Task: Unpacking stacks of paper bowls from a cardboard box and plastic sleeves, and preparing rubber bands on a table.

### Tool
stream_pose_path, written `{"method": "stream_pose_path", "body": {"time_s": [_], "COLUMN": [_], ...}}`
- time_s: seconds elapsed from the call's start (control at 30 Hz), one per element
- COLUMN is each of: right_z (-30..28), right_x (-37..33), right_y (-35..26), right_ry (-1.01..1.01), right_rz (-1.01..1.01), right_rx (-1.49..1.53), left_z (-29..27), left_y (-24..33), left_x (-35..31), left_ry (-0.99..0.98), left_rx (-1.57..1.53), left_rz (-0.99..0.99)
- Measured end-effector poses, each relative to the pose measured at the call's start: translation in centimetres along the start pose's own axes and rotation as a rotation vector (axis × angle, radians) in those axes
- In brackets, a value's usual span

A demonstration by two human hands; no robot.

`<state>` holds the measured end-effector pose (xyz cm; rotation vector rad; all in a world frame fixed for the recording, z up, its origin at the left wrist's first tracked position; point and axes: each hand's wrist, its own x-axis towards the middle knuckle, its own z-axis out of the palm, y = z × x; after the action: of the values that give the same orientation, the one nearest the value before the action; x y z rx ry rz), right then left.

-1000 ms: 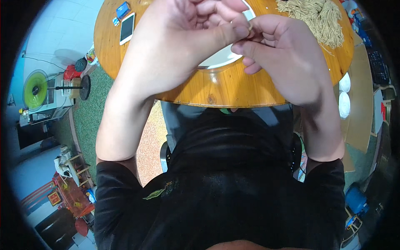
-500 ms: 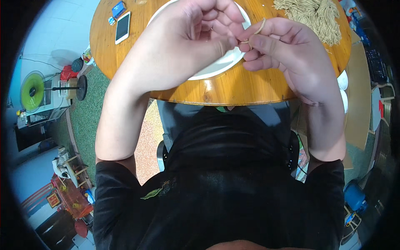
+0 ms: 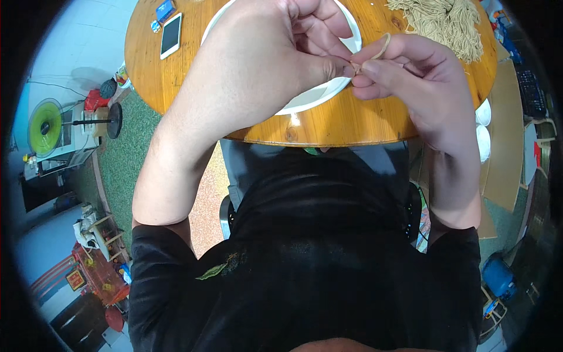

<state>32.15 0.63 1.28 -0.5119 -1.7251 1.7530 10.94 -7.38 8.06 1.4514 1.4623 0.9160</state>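
Over the near right part of a white round dish (image 3: 305, 104), my two hands meet at their fingertips. My right hand (image 3: 419, 79) pinches a short tan yarn strand (image 3: 385, 46), and one end curves up past its forefinger. Thumb and forefinger of my left hand (image 3: 281, 61) close on the strand's other part at the same spot. The other left fingers curl loosely above the dish. Whatever lies inside the dish is mostly hidden by my left hand and forearm. A heap of the same tan yarn (image 3: 446, 26) rests beyond my right hand.
The round wooden table (image 3: 352, 126) bears a white phone (image 3: 171, 36) and a small blue box (image 3: 165, 9) at the far left. Left of the table stands a green fan (image 3: 46, 127). Cardboard (image 3: 505, 135) and white round things (image 3: 482, 129) are at the right.
Both hands have shifted slightly right and nearer to me. The fingertips have come closer together on the yarn, and its free end now arcs higher over the right forefinger.
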Motion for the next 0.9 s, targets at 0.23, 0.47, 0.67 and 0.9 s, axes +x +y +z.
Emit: {"method": "stream_pose_path", "body": {"time_s": [0.23,0.47,0.67,0.9], "right_z": [-0.2,1.1,1.0,1.4], "right_x": [-0.3,-0.2,0.7,0.2], "right_y": [-0.6,0.6,2.8,5.5], "right_ry": [-0.006,0.22,0.404,0.48], "right_rz": [-0.002,-0.285,-0.936,-1.018], "right_rx": [-0.226,-0.598,-1.094,-1.029], "left_z": [-0.2,0.0,0.1,-0.3], "left_y": [-0.1,-0.4,-0.4,-4.4], "left_x": [0.0,0.4,0.4,2.3], "left_ry": [-0.026,-0.035,-0.017,-0.223], "left_rx": [-0.035,-0.06,-0.049,-0.101], "left_rz": [-0.006,-0.035,-0.024,0.935]}}
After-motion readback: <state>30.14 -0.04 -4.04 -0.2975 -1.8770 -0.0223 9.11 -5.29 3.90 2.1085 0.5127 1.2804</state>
